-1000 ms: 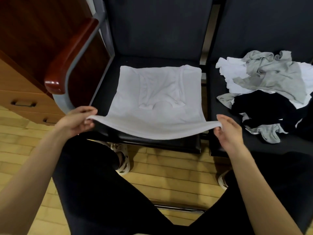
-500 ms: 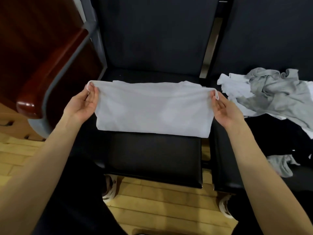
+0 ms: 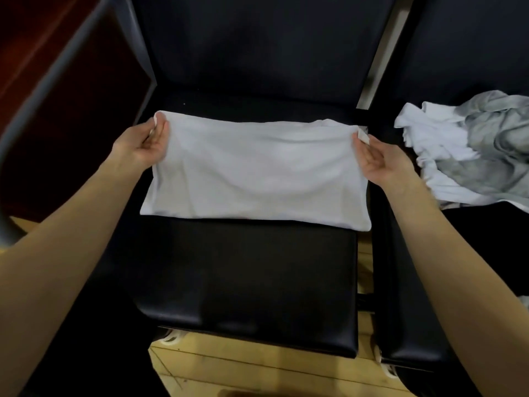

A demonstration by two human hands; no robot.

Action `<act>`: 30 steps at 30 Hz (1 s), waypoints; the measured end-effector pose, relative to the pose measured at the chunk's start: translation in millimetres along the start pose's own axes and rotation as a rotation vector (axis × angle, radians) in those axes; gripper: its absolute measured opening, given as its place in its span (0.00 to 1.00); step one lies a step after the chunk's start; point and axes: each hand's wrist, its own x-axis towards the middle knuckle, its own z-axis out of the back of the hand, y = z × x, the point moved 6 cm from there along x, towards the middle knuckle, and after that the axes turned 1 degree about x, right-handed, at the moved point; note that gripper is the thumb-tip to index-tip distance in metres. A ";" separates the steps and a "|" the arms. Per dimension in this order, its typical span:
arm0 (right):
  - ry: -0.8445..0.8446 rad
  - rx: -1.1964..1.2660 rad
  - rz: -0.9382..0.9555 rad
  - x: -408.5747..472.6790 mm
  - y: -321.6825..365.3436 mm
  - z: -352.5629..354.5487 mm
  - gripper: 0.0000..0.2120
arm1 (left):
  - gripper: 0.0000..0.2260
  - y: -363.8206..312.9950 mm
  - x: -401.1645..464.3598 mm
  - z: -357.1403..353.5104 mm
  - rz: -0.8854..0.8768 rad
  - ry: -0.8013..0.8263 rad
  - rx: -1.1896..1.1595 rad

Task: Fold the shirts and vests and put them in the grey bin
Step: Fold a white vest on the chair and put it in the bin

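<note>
A white shirt (image 3: 257, 173) lies folded in half across the back part of the black chair seat (image 3: 246, 282). My left hand (image 3: 143, 144) pinches its far left corner between thumb and fingers. At the far right corner my right hand (image 3: 375, 159) holds the cloth edge, with a small white label showing at the fingertips. The folded edge runs across the seat's middle. No grey bin is in view.
A loose pile of white and grey clothes (image 3: 472, 147) lies on the neighbouring black seat at the right. A grey-framed wooden armrest (image 3: 57, 81) stands at the left. Wooden floor (image 3: 257, 368) shows below the seat's front edge.
Both hands carried the shirt's near hem up and over to the far edge, folding it in half. In the last half second the cloth settled flatter on the seat.
</note>
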 end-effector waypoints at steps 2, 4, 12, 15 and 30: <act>0.009 -0.051 -0.014 5.8 -1.1 2.4 0.10 | 0.06 2.6 6.7 4.7 -0.028 -0.017 0.085; 0.051 -0.149 0.032 9.6 2.7 3.8 0.16 | 0.07 5.6 9.8 9.0 -0.077 -0.023 0.190; 0.073 -1.201 0.673 10.7 35.0 -23.5 0.22 | 0.19 81.4 -66.1 -34.2 -0.890 0.270 1.428; 0.149 -1.517 0.769 19.1 35.2 -42.2 0.19 | 0.14 160.8 -111.3 -49.3 -1.083 0.821 1.773; 0.115 -1.757 0.679 28.0 32.6 -41.4 0.16 | 0.05 315.7 -160.3 -82.5 -1.241 1.072 2.227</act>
